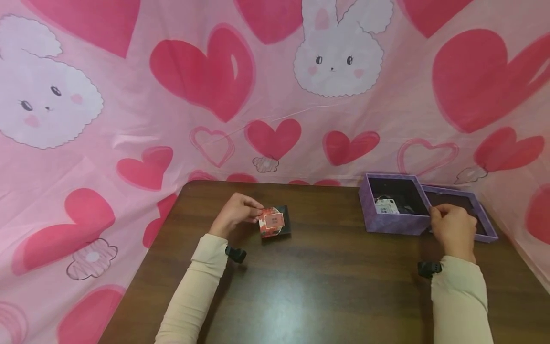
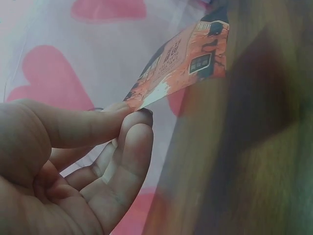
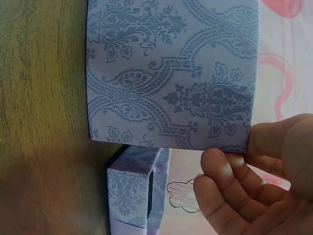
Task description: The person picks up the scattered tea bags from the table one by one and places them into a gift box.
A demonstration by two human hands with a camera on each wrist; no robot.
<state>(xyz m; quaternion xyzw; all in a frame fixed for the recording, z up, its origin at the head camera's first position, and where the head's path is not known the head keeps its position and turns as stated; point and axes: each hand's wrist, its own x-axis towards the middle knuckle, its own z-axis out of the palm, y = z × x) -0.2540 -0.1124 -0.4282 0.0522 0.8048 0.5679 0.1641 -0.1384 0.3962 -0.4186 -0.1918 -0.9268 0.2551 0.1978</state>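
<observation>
Between the thumb and fingertips of my left hand (image 1: pixel 234 214) is a small red printed card (image 1: pixel 275 221), pinched at its left edge. The left wrist view shows the card (image 2: pixel 188 61) tilted, a pale panel with dark print on its face. My right hand (image 1: pixel 454 227) pinches the near right corner of a purple patterned box (image 1: pixel 395 223), with the thumb on one side and fingers on the other in the right wrist view. The box stands without its lid; inside its dark interior lies a white card-like piece (image 1: pixel 386 205) with dark marks.
Right of the box lies its purple lid (image 1: pixel 484 220), hollow side up, partly hidden behind my right hand. Both rest on a dark brown wooden table (image 1: pixel 326 282). A pink cloth (image 1: pixel 275 105) with hearts and rabbits hangs behind the table's far edge.
</observation>
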